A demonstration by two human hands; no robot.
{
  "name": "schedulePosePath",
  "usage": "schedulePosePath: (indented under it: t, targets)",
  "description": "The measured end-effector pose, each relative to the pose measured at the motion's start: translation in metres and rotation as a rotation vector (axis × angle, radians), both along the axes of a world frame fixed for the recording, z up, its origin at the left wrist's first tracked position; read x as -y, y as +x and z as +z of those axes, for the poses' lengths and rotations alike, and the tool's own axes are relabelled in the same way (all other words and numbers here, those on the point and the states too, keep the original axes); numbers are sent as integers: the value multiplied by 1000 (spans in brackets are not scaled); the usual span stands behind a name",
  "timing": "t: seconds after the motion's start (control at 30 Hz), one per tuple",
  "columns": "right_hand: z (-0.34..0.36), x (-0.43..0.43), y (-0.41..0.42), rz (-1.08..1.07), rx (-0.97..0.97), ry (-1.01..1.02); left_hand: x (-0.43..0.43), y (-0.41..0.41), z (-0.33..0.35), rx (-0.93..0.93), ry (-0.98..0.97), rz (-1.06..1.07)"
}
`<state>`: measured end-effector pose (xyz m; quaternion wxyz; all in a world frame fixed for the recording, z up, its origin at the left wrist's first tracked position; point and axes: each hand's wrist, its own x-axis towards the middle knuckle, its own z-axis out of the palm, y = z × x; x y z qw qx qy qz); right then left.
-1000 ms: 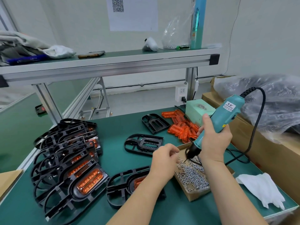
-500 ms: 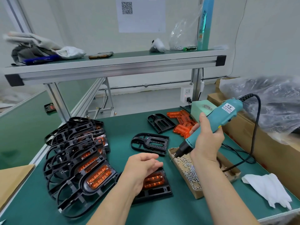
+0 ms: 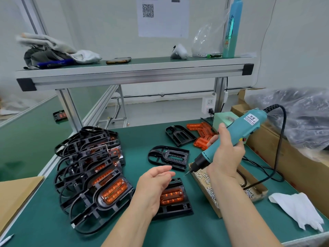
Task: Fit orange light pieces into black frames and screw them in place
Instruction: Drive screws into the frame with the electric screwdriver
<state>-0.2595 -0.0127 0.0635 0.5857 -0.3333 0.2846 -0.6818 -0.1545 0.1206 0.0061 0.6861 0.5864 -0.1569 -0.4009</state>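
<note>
**Stn status.** Work frame lies flat on green mat, near front edge, w/ orange light piece seated in its opening. L hand is over frame's left part, fingers straight and loose, grasping nothing. Contact w/ frame cannot be confirmed. R hand is wrapped round teal elec. screwdriver. Bit is angled down-left, tip in air between frame and screw box. Whether a screw sits on the bit: too small to tell.

**Risks, as judged:**
1. Frame not pinned. If driver engages w/o L hand pressing, torque may spin or skid frame, and bit may cam out and scar lens.
2. Bit tilted. Off-axis entry could cross-thread or strip the boss. Needs squaring first.
3. Screw, if only magnet-held, may drop into frame ribs in transit.
4. L fingers lie close to bit path. A slip could jab them.
5. Cord trails behind R wrist by the box. A snag could jerk tool or spill screws.
6. Finished stack leans just beside work frame. A shove may topple it.
</note>
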Motion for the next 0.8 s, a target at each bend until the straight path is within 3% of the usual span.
schedulePosePath:
  t: [0.13, 0.53, 0.8]
  targets:
    - [6, -3, 4, 15, 36, 4, 1, -1, 7, -258, -121, 42]
    - [7, -9, 15, 12, 56, 14, 2, -21, 9, -630, -207, 76]
    - [6, -13, 17, -14, 38, 0, 1, -36, 11, -694, -287, 206]
